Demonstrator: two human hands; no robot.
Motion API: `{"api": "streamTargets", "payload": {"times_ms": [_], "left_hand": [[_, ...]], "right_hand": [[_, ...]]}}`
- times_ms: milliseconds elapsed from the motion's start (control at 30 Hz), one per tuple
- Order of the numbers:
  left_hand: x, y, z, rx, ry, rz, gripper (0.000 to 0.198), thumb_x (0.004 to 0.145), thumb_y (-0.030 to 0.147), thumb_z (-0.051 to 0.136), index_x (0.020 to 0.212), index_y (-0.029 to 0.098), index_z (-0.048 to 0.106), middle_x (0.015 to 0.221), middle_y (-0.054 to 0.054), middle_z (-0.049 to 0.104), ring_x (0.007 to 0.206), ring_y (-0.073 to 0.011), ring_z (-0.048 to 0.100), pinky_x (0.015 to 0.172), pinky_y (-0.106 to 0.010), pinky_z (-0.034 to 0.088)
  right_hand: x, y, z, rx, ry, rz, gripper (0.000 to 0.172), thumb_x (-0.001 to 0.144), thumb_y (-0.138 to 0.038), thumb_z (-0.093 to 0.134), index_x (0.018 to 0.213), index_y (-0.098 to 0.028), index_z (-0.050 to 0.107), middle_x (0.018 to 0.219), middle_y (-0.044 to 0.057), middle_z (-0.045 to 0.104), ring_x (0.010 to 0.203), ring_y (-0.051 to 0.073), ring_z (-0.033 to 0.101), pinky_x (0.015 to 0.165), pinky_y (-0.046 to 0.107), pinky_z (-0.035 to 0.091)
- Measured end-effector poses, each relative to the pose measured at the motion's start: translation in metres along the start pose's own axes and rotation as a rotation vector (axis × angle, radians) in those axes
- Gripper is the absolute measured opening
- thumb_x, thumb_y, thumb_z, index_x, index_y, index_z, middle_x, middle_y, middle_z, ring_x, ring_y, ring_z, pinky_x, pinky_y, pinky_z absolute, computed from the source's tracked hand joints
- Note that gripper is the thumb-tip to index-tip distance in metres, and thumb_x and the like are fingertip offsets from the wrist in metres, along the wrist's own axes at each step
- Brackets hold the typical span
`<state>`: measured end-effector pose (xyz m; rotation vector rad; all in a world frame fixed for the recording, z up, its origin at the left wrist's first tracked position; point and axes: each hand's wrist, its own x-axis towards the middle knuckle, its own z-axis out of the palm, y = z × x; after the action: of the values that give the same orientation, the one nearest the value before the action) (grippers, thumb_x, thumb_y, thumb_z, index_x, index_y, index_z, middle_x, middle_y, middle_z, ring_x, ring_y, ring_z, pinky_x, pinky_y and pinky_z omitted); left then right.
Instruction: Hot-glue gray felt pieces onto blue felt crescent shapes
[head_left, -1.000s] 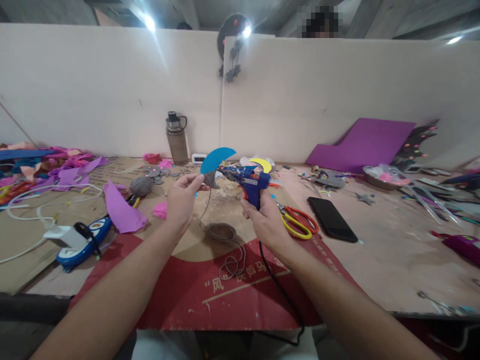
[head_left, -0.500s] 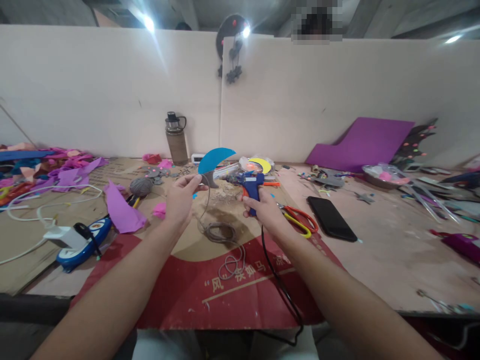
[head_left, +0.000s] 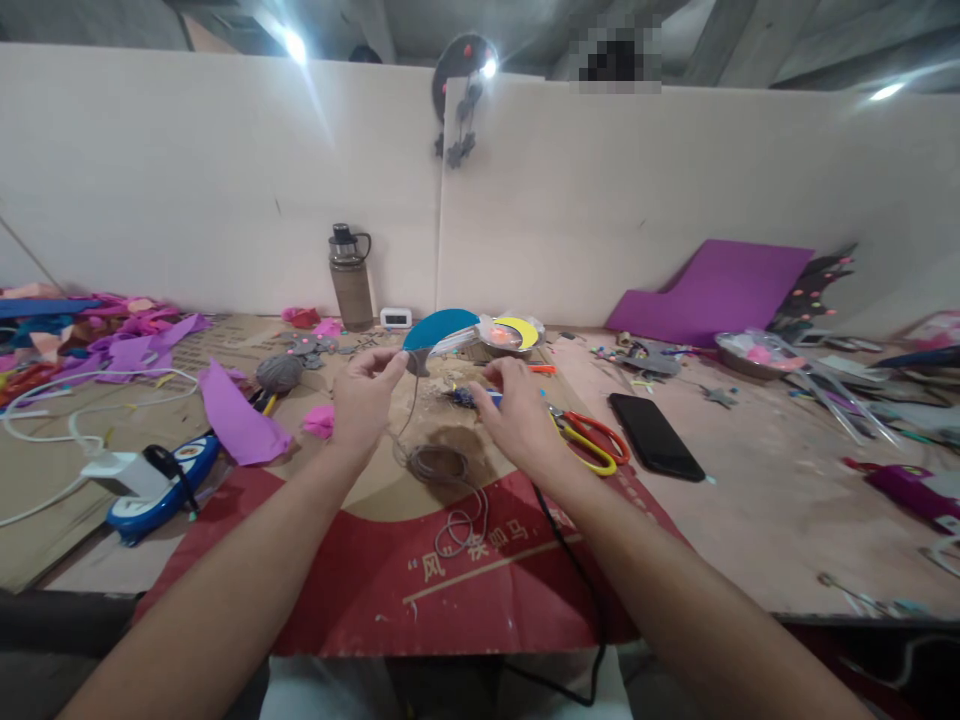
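Observation:
My left hand (head_left: 369,392) pinches one end of a blue crescent cutout (head_left: 439,328), holding it above the table. A small grey piece (head_left: 418,363) is at that end, and grey cord (head_left: 439,462) runs down from it to a loose coil on the cardboard. The blue glue gun (head_left: 471,398) lies on its side on the cardboard. Over it is my right hand (head_left: 516,405), fingers bent and thumb apart from them; it partly hides the gun. The black cable (head_left: 571,575) trails from under my right wrist toward the front edge.
Orange-and-yellow scissors (head_left: 592,442) and a black phone (head_left: 655,436) lie to the right. Behind are a yellow crescent (head_left: 517,333), a bowl and a bottle (head_left: 350,278). A blue power strip (head_left: 161,495) with white cables and purple scraps (head_left: 241,415) occupy the left.
The glue gun has gone from upright in my right hand to lying on the cardboard, and my right fingers have loosened. The blue crescent has lowered slightly and tilted flatter in my left hand.

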<state>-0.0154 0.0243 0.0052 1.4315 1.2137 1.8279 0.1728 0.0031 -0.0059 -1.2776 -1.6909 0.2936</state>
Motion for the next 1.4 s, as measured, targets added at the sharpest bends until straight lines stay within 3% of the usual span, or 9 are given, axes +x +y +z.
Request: {"api": "streamTargets", "payload": {"times_ms": [133, 233, 300, 400, 500, 700, 1000, 1400], "left_hand": [[-0.004, 0.006, -0.003, 0.226, 0.013, 0.120, 0.015, 0.076, 0.033, 0.064, 0.078, 0.020, 0.072, 0.069, 0.001, 0.065, 0.062, -0.0121, 0.052, 0.059, -0.025, 0.037], [-0.004, 0.011, -0.007, 0.355, 0.041, 0.196, 0.013, 0.076, 0.029, 0.063, 0.075, 0.020, 0.071, 0.069, 0.001, 0.064, 0.060, -0.0112, 0.049, 0.057, -0.025, 0.035], [-0.003, 0.012, -0.008, 0.369, 0.052, 0.195, 0.012, 0.076, 0.029, 0.063, 0.075, 0.019, 0.070, 0.071, 0.001, 0.065, 0.059, -0.0108, 0.049, 0.057, -0.024, 0.036], [0.000, 0.009, -0.007, 0.231, 0.053, 0.118, 0.013, 0.075, 0.031, 0.064, 0.076, 0.019, 0.070, 0.069, 0.001, 0.065, 0.056, -0.0100, 0.051, 0.055, -0.023, 0.039], [0.001, 0.006, -0.002, -0.035, 0.021, -0.025, 0.013, 0.071, 0.031, 0.068, 0.074, 0.018, 0.068, 0.066, 0.001, 0.063, 0.053, -0.0092, 0.053, 0.053, -0.023, 0.044], [-0.003, 0.009, 0.006, -0.388, -0.023, -0.234, 0.014, 0.062, 0.026, 0.074, 0.066, 0.016, 0.065, 0.069, 0.001, 0.063, 0.063, -0.0099, 0.060, 0.063, -0.025, 0.056], [-0.006, 0.013, 0.006, -0.452, -0.041, -0.306, 0.014, 0.062, 0.022, 0.074, 0.064, 0.016, 0.062, 0.066, 0.001, 0.060, 0.061, -0.0094, 0.059, 0.063, -0.025, 0.056], [-0.007, 0.014, 0.007, -0.505, -0.074, -0.326, 0.012, 0.064, 0.021, 0.073, 0.065, 0.016, 0.062, 0.069, 0.001, 0.062, 0.064, -0.0097, 0.060, 0.064, -0.026, 0.055]], "right_hand": [[0.004, -0.034, 0.031, 0.604, -0.120, 0.169, 0.038, 0.072, -0.033, 0.066, 0.096, -0.022, 0.039, 0.109, 0.010, 0.058, 0.103, 0.020, 0.058, 0.089, 0.039, 0.046], [0.009, -0.048, 0.048, 0.965, -0.249, 0.426, 0.048, 0.067, -0.027, 0.070, 0.096, -0.024, 0.032, 0.093, 0.002, 0.061, 0.080, 0.015, 0.063, 0.078, 0.034, 0.050], [0.011, -0.050, 0.051, 1.060, -0.308, 0.489, 0.048, 0.065, -0.027, 0.072, 0.095, -0.025, 0.034, 0.080, -0.004, 0.057, 0.062, 0.011, 0.057, 0.067, 0.031, 0.050], [0.014, -0.047, 0.045, 0.972, -0.251, 0.380, 0.034, 0.067, -0.030, 0.071, 0.088, -0.023, 0.045, 0.070, -0.008, 0.046, 0.054, 0.007, 0.044, 0.054, 0.024, 0.041], [0.018, -0.040, 0.037, 0.758, -0.102, 0.227, 0.015, 0.073, -0.029, 0.066, 0.076, -0.020, 0.054, 0.065, -0.006, 0.045, 0.057, 0.008, 0.040, 0.053, 0.023, 0.035], [0.022, -0.040, 0.028, 0.633, 0.055, 0.141, 0.014, 0.079, -0.028, 0.061, 0.072, -0.017, 0.060, 0.063, -0.004, 0.049, 0.059, 0.009, 0.041, 0.059, 0.024, 0.037], [0.023, -0.035, 0.030, 0.629, 0.058, 0.059, 0.017, 0.082, -0.033, 0.058, 0.077, -0.017, 0.062, 0.072, -0.001, 0.059, 0.066, 0.010, 0.050, 0.063, 0.025, 0.039], [0.024, -0.038, 0.032, 0.632, 0.095, 0.110, 0.020, 0.082, -0.034, 0.057, 0.073, -0.017, 0.060, 0.075, 0.001, 0.061, 0.064, 0.010, 0.049, 0.062, 0.025, 0.039]]}}
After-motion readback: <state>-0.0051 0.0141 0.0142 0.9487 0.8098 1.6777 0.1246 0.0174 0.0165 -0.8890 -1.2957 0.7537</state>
